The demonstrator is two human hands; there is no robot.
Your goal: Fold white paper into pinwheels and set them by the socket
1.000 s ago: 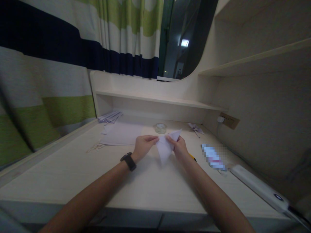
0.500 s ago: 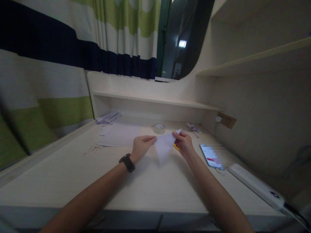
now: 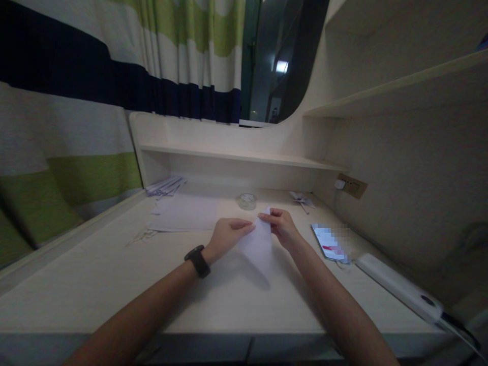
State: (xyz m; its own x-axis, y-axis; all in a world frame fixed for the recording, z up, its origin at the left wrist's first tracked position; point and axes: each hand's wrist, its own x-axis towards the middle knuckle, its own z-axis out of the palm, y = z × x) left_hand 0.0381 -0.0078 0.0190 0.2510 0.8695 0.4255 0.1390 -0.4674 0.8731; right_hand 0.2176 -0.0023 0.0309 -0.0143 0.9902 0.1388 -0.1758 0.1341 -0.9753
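A sheet of white paper (image 3: 259,251) hangs between my hands above the desk, its lower corner pointing down toward me. My left hand (image 3: 231,235) pinches its upper left part between thumb and fingers; a dark watch (image 3: 197,261) is on that wrist. At the upper right corner, my right hand (image 3: 281,226) grips the paper with thumb and fingertips. Behind the hands a roll of clear tape (image 3: 247,201) lies on the desk. Larger white sheets (image 3: 186,211) lie flat to the left of it.
A bundle of folded paper strips (image 3: 165,186) lies at the back left, with thin strings (image 3: 142,236) nearer. A paper pinwheel (image 3: 302,199) is at the back right. A lit phone (image 3: 328,243) and a white power strip (image 3: 400,287) lie on the right.
The paper has turned, so its free corner now hangs lower and further right. My hands have come closer together. The yellow object seen by my right hand is now out of sight.
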